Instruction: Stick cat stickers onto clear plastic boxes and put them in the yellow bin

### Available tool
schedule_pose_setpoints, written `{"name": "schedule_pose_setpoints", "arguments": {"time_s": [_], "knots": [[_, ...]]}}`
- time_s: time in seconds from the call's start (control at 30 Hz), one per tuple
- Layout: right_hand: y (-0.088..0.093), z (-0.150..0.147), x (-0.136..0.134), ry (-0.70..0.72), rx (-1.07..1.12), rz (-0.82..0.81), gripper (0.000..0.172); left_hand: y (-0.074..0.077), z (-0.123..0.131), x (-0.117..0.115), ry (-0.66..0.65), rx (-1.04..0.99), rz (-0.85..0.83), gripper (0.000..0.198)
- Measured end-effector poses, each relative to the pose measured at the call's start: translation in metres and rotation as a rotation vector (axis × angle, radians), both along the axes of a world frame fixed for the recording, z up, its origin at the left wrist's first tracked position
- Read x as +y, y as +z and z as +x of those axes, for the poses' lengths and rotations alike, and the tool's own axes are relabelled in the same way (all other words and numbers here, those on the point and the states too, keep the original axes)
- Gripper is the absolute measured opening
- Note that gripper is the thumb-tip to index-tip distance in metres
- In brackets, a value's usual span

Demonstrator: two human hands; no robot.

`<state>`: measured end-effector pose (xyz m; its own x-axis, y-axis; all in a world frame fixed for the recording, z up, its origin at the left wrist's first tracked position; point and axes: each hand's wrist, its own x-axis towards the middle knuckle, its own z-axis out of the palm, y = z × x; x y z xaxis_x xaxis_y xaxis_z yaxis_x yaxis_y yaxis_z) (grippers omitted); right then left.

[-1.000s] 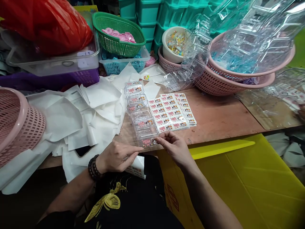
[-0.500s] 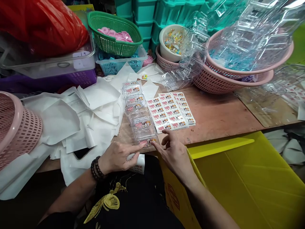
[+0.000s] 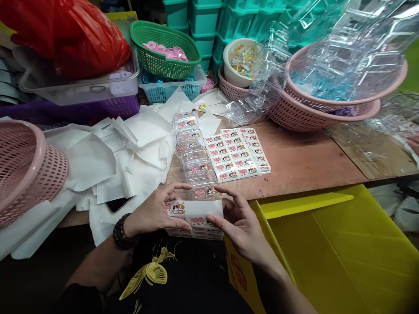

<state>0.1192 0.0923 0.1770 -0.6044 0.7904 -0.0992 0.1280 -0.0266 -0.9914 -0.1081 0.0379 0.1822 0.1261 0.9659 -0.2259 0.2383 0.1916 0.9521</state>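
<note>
Between my two hands is a sticker sheet (image 3: 196, 211) printed with cartoon cats and pink lettering, bent over at the table's near edge. My left hand (image 3: 160, 209) grips its left side, thumb in front and fingers behind. At the right side my right hand (image 3: 240, 218) holds it the same way, thumb on the printed face. Just beyond the sheet lies a row of clear plastic boxes (image 3: 198, 168), overlapping away from me, several with a cat sticker on top. To their right rest more sticker sheets (image 3: 234, 157), stacked flat.
White backing papers (image 3: 140, 131) pile up at left, partly over a phone (image 3: 118, 204), beside a pink basket (image 3: 54, 165). At the back stand a green basket (image 3: 165, 52) and a white bowl (image 3: 242, 59). Pink baskets (image 3: 327, 117) hold clear packaging. A yellow bin (image 3: 327, 235) is at right.
Both hands have left the nearest box, where they were touching its sticker. They now hold up the sticker sheet that was lying low by my lap. Another person's hand shows at the right edge.
</note>
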Motion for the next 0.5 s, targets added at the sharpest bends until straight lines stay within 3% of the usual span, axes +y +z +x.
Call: {"name": "schedule_pose_setpoints", "arguments": {"time_s": [0.07, 0.17, 0.27, 0.37, 0.5], "knots": [[0.005, 0.003, 0.004, 0.034, -0.086, 0.109, 0.045, 0.001, -0.005, -0.003, 0.027, -0.058, -0.079, 0.067], [0.019, 0.000, 0.006, 0.083, -0.221, 0.353, 0.035, 0.003, -0.004, -0.006, -0.001, 0.002, -0.069, 0.045], [0.032, -0.008, 0.009, 0.164, -0.258, 0.386, 0.012, 0.003, 0.001, -0.007, -0.033, 0.075, 0.022, 0.024], [0.034, -0.014, 0.014, 0.205, -0.201, 0.105, 0.025, 0.002, 0.002, -0.008, -0.040, 0.028, 0.158, 0.008], [0.023, -0.019, 0.020, 0.322, -0.097, -0.526, 0.042, 0.001, -0.001, -0.009, -0.107, 0.024, 0.442, 0.009]]}}
